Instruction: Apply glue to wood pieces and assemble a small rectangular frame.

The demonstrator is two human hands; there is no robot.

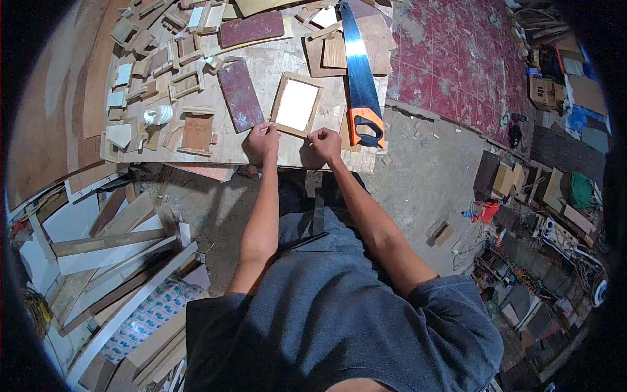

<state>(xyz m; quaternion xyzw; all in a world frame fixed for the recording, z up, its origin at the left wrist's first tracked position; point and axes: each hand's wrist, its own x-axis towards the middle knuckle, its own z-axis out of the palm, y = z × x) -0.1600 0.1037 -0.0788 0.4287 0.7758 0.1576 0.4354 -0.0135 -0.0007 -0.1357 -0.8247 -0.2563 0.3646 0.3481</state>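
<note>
A small wooden frame with a bright white panel (296, 104) lies slightly turned on the workbench. At its near left corner is my left hand (263, 140), closed, with thumb and fingers pinching the edge. My right hand (325, 144) is curled at the near right corner, its fingertips against the frame; its fingers are partly hidden. Left of the frame lies a dark red board (240, 95), close to my left fingers. A handsaw (358, 62) with an orange and black handle rests on the right, its blade pointing away from me.
Several small wooden box pieces (187, 83) crowd the left of the workbench (225, 149). A spiral light bulb (157, 115) is among them. Another dark red board (252, 29) lies farther back. Scrap boards (111, 248) are piled at lower left, and tools and offcuts (522, 261) line the right side.
</note>
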